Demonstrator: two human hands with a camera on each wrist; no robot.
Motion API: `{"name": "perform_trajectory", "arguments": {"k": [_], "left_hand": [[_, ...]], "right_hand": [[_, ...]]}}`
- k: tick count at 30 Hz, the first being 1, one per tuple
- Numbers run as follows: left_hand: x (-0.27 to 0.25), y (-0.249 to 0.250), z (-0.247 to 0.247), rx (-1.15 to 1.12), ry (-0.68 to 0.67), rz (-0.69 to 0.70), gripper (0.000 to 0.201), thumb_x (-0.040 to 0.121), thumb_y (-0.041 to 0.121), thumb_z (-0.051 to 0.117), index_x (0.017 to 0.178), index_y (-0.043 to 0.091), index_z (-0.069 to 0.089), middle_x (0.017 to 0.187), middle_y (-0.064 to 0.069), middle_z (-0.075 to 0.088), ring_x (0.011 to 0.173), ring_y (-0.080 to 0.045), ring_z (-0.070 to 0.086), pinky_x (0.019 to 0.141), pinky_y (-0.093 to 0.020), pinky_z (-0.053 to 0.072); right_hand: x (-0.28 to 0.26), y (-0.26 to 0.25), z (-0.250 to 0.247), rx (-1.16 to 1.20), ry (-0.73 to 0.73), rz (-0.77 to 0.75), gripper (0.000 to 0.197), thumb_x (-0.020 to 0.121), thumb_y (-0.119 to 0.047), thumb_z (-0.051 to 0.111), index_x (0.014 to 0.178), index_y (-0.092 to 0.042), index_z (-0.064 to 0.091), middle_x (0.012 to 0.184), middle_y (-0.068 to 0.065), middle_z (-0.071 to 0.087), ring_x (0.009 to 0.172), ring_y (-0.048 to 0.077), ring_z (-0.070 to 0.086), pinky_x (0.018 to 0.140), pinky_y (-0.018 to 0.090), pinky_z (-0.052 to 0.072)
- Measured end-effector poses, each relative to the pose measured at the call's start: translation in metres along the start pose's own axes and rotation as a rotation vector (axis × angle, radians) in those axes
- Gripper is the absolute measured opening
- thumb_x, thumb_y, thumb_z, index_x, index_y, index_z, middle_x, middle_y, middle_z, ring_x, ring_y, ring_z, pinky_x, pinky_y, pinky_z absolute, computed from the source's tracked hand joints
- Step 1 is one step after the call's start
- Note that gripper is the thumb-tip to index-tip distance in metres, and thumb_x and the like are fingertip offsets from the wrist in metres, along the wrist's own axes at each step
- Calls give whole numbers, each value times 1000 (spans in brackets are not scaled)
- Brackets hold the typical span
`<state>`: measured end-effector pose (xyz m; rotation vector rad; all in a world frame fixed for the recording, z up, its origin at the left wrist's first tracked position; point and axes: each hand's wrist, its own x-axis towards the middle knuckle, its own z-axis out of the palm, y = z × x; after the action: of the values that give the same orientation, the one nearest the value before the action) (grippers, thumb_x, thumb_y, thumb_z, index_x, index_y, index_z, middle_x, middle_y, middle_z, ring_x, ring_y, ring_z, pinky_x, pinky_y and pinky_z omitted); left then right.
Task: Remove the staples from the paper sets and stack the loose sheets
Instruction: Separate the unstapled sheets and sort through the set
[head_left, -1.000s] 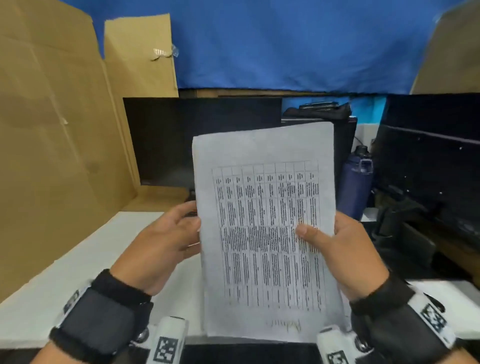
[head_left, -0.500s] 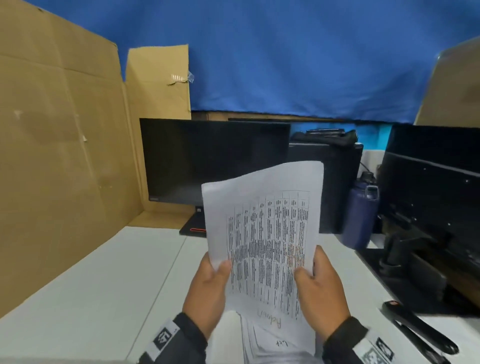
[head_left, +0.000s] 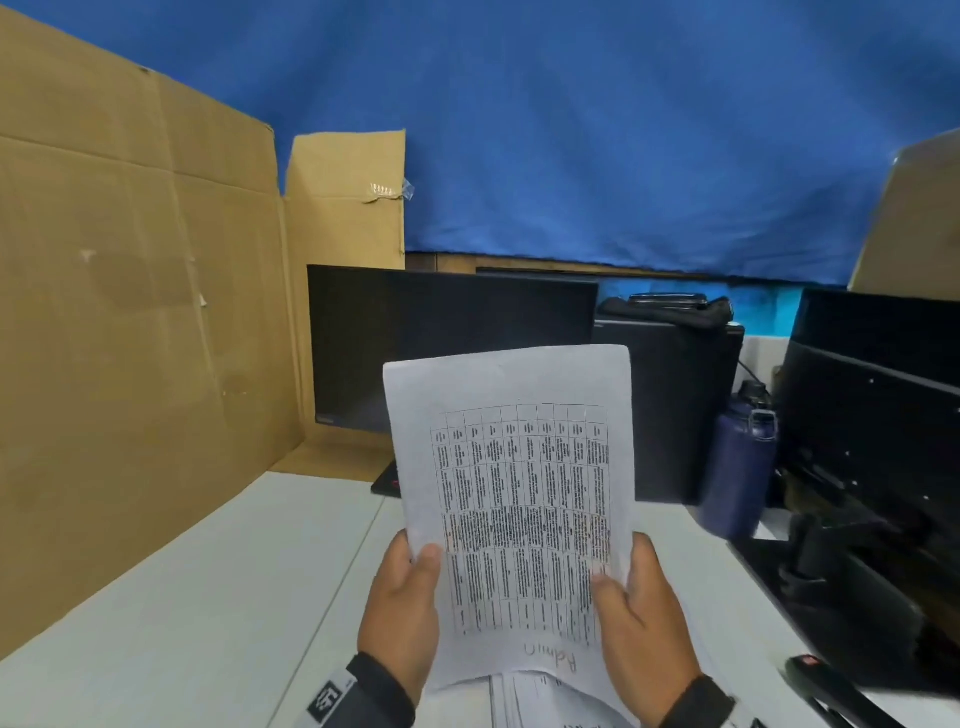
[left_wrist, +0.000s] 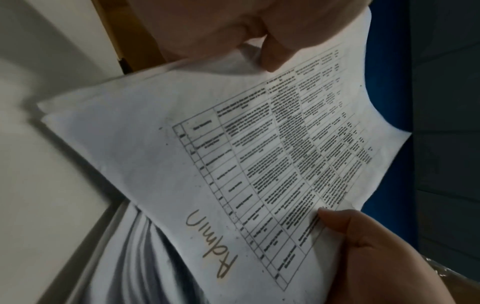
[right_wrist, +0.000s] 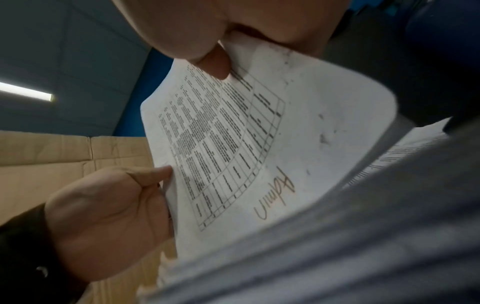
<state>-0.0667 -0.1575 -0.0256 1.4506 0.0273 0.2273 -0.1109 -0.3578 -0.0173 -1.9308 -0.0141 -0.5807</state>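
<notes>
Pinching printed sheet (head_left: 511, 499) with left hand (head_left: 402, 608) and right hand (head_left: 641, 613), wrist views reveal handwritten "Admin", head view shows monitor (head_left: 447, 343)

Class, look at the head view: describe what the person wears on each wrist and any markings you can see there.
Both hands are bare. The left hand has a dark padded band at the wrist carrying a white tag printed with a black square-pattern marker. The right hand has a similar dark wristband, and only a sliver of white shows at the frame's bottom edge. No sleeves are visible.
</notes>
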Motion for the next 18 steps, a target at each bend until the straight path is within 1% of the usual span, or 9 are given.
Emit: {"name": "perform_trajectory", "arguments": {"k": [3, 5, 7, 8, 11, 14, 15, 16, 18], "left_hand": [[2, 1, 1, 13, -11, -1, 28, 107, 18, 47, 111, 32, 71, 104, 12, 80, 104, -18, 73, 95, -46, 56], [1, -2, 0, -40, -61, -96, 27, 107, 15, 49, 115, 27, 71, 105, 3, 81, 103, -25, 75, 95, -53, 57], [-2, -8, 0, -55, -107, -159, 26, 107, 15, 50, 117, 24, 72, 106, -2, 81, 104, -28, 75, 98, -56, 56], [-3, -12, 1, -33, -119, -163, 27, 107, 16, 50, 116, 26, 73, 107, -1, 81, 105, -27, 75, 99, -56, 56], [-3, -18, 2, 50, -103, -108, 28, 108, 20, 49, 113, 32, 73, 104, 6, 81, 105, -23, 74, 99, -53, 56], [1, -6, -2, 205, -76, 8, 27, 108, 24, 46, 111, 34, 71, 99, 10, 80, 100, -16, 73, 94, -46, 59], [4, 2, -4, 268, -69, 69, 26, 108, 24, 46, 109, 33, 69, 98, 10, 78, 99, -15, 73, 92, -42, 59], [7, 12, -8, 347, -63, 138, 24, 108, 24, 45, 107, 32, 68, 97, 9, 77, 97, -15, 72, 89, -40, 59], [18, 34, -16, 574, -37, 266, 22, 108, 23, 44, 97, 29, 61, 87, 6, 70, 86, -20, 68, 79, -40, 57]], "right_hand": [[2, 1, -1, 155, 52, 66, 29, 103, -7, 44, 111, -30, 59, 107, -25, 71, 99, -5, 65, 89, 27, 47], [1, 8, 3, 258, 72, 138, 30, 106, -13, 40, 123, -25, 61, 117, -16, 72, 114, 0, 63, 101, 30, 44], [0, 16, 6, 267, 100, 167, 34, 105, -27, 41, 135, -26, 57, 130, -15, 66, 127, 2, 55, 113, 33, 38], [0, 19, 7, 262, 102, 176, 33, 106, -27, 41, 134, -28, 57, 129, -17, 67, 126, 1, 56, 112, 32, 38], [0, 18, 4, 224, 112, 195, 29, 107, -15, 38, 114, -32, 61, 105, -20, 73, 102, -1, 65, 94, 30, 47], [7, 8, -1, 139, 117, 183, 31, 102, -5, 46, 116, -31, 54, 111, -11, 71, 100, 3, 65, 88, 26, 49], [11, 3, -6, 122, 137, 184, 38, 97, 0, 52, 122, -27, 49, 120, -2, 67, 104, 7, 63, 89, 25, 48], [15, -3, -10, 69, 170, 191, 53, 91, 3, 59, 132, -25, 41, 131, 5, 57, 112, 13, 58, 96, 28, 46], [18, -23, -20, -140, 228, 150, 91, 80, -3, 70, 153, -21, 18, 149, 10, 35, 136, 26, 37, 116, 41, 31]]}}
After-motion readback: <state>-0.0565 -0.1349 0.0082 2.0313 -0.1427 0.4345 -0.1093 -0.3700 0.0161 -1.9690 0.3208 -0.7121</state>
